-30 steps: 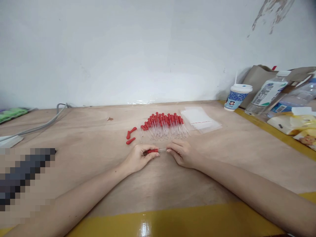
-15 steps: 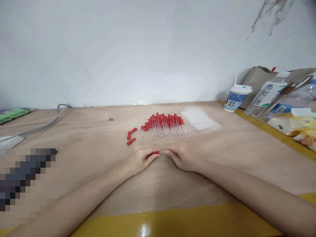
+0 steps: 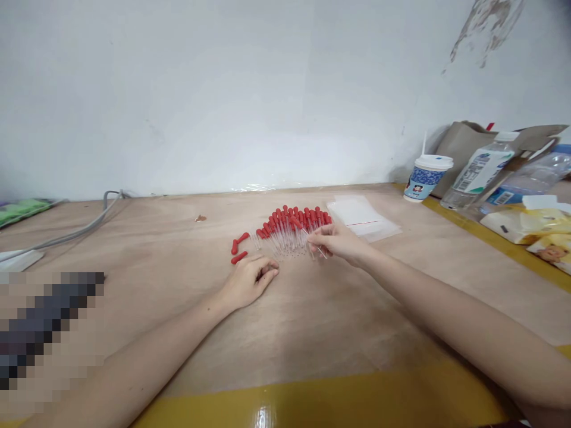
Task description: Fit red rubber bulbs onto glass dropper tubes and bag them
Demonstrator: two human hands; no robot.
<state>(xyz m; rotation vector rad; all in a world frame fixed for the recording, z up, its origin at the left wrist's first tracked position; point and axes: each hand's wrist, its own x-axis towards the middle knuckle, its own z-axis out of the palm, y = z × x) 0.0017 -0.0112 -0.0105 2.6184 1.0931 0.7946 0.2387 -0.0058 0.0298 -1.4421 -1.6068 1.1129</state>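
Observation:
My right hand (image 3: 336,242) is closed on a dropper, pinching its clear tube over the front of the pile; the dropper's red bulb (image 3: 295,222) points up and left. Under and behind it, several droppers (image 3: 285,229) with red rubber bulbs and thin clear tubes lie side by side, bulbs toward the wall. My left hand (image 3: 252,278) rests on the table, loosely curled with a small gap between thumb and forefinger and nothing seen in it. Loose red rubber bulbs (image 3: 239,257) lie just beyond it, near a few short clear tubes (image 3: 256,241).
Clear plastic bags (image 3: 363,215) lie right of the pile. A paper cup (image 3: 427,178), a plastic bottle (image 3: 482,169), a grey bag (image 3: 459,142) and yellow packaging (image 3: 513,220) crowd the right side. At left are a grey cable (image 3: 84,229) and a blurred dark object (image 3: 49,321).
My hands have parted. The dropper has left my left hand and moved up and right to the pile in my right hand. My left hand has drawn slightly left.

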